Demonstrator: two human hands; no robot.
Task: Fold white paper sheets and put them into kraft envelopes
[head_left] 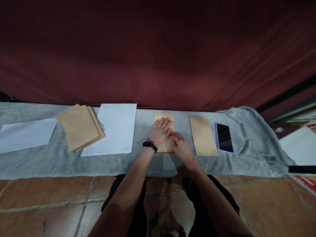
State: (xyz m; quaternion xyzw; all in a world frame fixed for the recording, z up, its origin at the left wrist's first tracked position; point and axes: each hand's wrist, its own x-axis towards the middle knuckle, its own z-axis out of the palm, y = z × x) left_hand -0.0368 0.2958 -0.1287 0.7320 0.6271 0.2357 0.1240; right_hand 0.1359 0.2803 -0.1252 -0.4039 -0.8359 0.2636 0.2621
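A brown paper envelope (pixel 166 147) lies upright on the grey cloth in front of me. My left hand (pixel 161 131), with a black band on its wrist, rests flat across the envelope's upper and middle part, fingers stretched out. Along the envelope's right edge, my right hand (pixel 181 146) has its fingers curled and pressed together, closed on the paper. Its fingertips meet the left hand's side. Part of the envelope is hidden beneath both hands. To the right lies another brown envelope (pixel 203 135), touched by neither hand.
A stack of brown envelopes (pixel 80 126) overlaps white paper sheets (pixel 120 128) on the left. Another white sheet (pixel 27 135) lies farther left. A phone (pixel 224 137) sits at the right. Grey cloth (pixel 249 141) covers the narrow surface; a dark red curtain (pixel 158 65) hangs behind.
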